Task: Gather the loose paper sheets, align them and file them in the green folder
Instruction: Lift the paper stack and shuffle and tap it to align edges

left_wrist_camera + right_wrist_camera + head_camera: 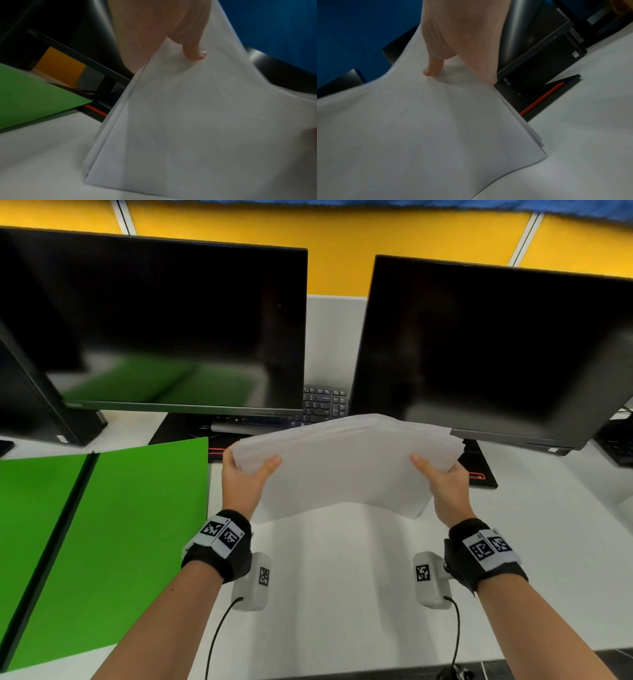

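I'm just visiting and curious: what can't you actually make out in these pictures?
- Fingers of the left hand and right hand: head view, hidden under the paper stack; only the thumbs show.
- Sheet count: edges blurred in every view.
- Green folder: head view, cut off at the left edge.
- Keyboard: mostly behind the monitors.

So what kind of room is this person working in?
Most likely an office workstation: two dark monitors on a white desk, a keyboard between them, and yellow partition panels behind.

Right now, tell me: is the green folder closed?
No, the green folder lies spread open and flat on the desk, left of the held sheets.
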{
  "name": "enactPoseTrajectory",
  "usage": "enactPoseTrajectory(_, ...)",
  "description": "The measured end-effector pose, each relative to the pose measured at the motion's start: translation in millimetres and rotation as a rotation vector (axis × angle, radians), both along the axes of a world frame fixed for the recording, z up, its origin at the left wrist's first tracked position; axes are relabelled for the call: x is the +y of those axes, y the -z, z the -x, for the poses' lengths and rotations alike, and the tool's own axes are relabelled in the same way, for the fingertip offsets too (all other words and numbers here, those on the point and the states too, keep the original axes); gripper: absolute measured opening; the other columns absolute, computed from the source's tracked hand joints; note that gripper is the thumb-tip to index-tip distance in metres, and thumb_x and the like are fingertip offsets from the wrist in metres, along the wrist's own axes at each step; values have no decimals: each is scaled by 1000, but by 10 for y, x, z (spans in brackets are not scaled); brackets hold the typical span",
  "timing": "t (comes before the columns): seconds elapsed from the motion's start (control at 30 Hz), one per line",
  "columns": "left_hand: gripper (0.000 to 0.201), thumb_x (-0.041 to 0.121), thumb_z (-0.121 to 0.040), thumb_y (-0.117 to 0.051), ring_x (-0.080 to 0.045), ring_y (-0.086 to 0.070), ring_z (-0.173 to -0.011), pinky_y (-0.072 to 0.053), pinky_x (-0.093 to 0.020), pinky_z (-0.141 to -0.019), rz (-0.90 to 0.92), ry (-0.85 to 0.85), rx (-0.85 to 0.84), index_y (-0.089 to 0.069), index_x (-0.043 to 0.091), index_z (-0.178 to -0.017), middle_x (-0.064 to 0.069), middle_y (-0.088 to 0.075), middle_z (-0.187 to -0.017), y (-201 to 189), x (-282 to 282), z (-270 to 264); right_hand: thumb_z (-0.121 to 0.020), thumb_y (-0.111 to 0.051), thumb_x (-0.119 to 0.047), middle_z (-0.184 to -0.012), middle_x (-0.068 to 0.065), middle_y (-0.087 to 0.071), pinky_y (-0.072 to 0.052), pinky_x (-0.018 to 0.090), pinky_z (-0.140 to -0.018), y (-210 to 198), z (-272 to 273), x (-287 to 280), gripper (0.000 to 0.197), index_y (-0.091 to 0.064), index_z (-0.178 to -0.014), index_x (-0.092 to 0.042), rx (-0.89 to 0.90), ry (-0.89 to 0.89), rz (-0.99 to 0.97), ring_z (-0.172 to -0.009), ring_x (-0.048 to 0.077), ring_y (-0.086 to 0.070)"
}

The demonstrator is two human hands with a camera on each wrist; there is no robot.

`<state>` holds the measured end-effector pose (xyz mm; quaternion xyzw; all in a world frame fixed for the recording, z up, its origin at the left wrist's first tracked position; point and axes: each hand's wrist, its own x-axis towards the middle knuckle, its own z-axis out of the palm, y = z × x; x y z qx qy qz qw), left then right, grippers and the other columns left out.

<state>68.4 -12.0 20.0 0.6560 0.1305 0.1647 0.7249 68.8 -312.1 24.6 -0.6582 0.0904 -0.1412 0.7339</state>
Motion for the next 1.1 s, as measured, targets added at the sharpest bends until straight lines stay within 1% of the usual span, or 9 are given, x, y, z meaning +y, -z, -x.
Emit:
enactPoseTrajectory(0.07,34,8,-78,-70,4,-65,-77,-50,-21,-78,-26,33,-2,-57,6,-109,3,-65,-94,-43,-40,-7,-71,-77,-31,-102,0,-68,-55,30,-79,-36,-25,53,43,-63,-107,-13,-6,3,2,-90,14,-67)
enactPoseTrajectory(0.17,21,5,-83,-63,5,-61,-72,-49,-10,-67,-21,-21,-81,-60,9,-103,1,-64,-92,-145,-94,-21,-81,-68,-11,-98,-2,-67,-53,20,-72,-96,-57,124,18,-64,-97,-18,-55,36,-26,-81,2,-69)
enactPoseTrajectory(0.27,19,5,-82,-65,12,-63,-65,-47,-3,-61,33,-108,-164,-60,11,-100,10,-64,-86,-236,-93,-50,-84,-65,-5,-98,-1,-68,-53,13,-69,-159,-80,125,17,-65,-97,-16,-115,63,-44,-83,1,-69)
enactPoseTrajectory(0.4,30,7,-74,-73,13,-62,-69,-48,-4,-63,8,-84,-143,-55,25,-90,14,-62,-88,-167,-28,-53,-81,-69,-8,-99,0,-68,-55,20,-70,-135,-80,121,21,-63,-98,-19,-81,25,32,-87,9,-68)
enactPoseTrajectory(0.53,42,6,-70,-76,2,-61,-82,-49,-5,-61,4,-10,-57,-55,18,-104,12,-63,-92,-79,21,-62,-83,-67,-10,-95,0,-68,-54,28,-75,-147,-84,144,14,-65,-93,-19,-41,22,50,-86,13,-67)
enactPoseTrajectory(0.7,33,3,-70,-77,1,-63,-74,-52,-8,-62,14,27,-51,-60,18,-94,7,-65,-88,-153,57,-79,-88,-62,-27,-79,1,-61,-49,32,-71,-376,-105,171,13,-61,-76,-20,-84,70,88,-78,20,-58)
enactPoseTrajectory(0.8,47,3,-66,-79,-4,-64,-82,-53,-12,-69,23,15,-85,-56,14,-106,8,-65,-93,-150,69,-65,-85,-64,-32,-69,-4,-56,-45,24,-73,-545,-169,210,20,-59,-70,-21,-152,187,121,-73,14,-53)
enactPoseTrajectory(0.93,67,1,-63,-80,-7,-62,-89,-54,-13,-71,38,-25,-92,-47,7,-121,-3,-62,-110,-71,67,-23,-85,-64,-17,-74,-8,-57,-43,22,-80,-550,-205,224,8,-67,-90,-13,-145,234,278,-72,2,-53)
enactPoseTrajectory(1.1,67,0,-63,-80,-13,-61,-94,-53,-15,-73,46,-29,-72,-45,12,-118,-6,-60,-114,-19,71,13,-86,-58,-5,-73,-9,-54,-42,13,-85,-477,-165,150,14,-63,-94,-15,-155,234,235,-65,-11,-54)
